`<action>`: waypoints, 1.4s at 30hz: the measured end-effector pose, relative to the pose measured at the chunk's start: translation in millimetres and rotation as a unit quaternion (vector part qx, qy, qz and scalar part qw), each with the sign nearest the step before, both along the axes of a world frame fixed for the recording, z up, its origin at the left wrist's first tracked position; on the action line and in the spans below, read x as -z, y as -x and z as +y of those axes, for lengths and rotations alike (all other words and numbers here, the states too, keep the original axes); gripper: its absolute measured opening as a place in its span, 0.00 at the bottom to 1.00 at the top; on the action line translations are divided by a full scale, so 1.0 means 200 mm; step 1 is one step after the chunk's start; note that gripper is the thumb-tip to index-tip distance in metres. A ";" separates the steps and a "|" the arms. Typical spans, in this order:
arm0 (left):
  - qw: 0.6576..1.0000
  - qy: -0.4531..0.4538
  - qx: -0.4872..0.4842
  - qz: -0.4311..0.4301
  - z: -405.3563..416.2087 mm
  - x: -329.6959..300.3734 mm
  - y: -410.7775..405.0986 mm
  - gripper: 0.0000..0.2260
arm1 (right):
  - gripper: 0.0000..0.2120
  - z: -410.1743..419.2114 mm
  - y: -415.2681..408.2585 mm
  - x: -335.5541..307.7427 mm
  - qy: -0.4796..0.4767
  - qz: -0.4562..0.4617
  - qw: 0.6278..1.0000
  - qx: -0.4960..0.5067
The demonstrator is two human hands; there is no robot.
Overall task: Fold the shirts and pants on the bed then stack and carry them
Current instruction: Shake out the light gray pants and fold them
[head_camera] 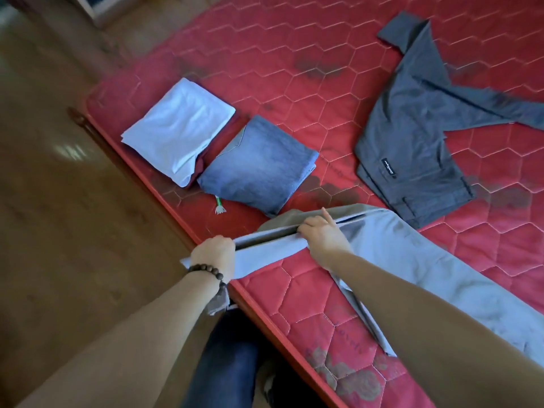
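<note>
Light grey pants (412, 260) lie across the near part of the red quilted mattress (294, 69). My left hand (213, 256), with a bead bracelet on its wrist, grips the waistband end at the mattress edge. My right hand (322, 235) grips the same waistband further right, its index finger sticking out. A folded white shirt (179, 129) rests on a folded dark red garment (201, 165). Beside them sits a folded blue denim piece (259, 164). Dark grey pants (418, 125) are spread unfolded at the far right.
A wooden floor (59, 201) runs along the left of the mattress. A small white and green tag (219, 206) sticks out near the denim. My leg in dark jeans (223, 363) stands against the mattress edge. Furniture (97, 10) shows at the top left.
</note>
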State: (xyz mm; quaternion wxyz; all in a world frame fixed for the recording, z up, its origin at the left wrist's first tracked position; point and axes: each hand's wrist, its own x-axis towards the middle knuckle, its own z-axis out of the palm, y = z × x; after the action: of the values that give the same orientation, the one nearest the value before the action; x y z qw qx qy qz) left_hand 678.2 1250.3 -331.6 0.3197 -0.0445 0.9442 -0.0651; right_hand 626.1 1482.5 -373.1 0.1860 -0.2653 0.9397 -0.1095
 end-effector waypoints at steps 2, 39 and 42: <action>0.999 0.011 0.032 -0.006 -0.12 -0.08 0.18 0.09 | 0.18 -0.04 0.09 -0.02 0.014 0.005 0.999 0.051; 0.894 -0.423 -0.147 0.025 -0.64 0.42 2.02 0.07 | 0.18 -0.27 0.85 0.35 0.070 0.105 0.842 0.525; 0.883 -0.443 -0.132 0.076 -0.60 0.32 2.02 0.10 | 0.22 -0.19 0.60 0.36 0.030 0.075 0.804 0.589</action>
State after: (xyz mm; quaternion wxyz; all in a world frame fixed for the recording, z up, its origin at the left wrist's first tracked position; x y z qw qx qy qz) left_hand 273.7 1130.3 -395.8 0.2393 -0.0269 0.8813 0.4065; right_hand 505.9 1444.5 -445.3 0.0070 0.3260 0.9227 -0.2058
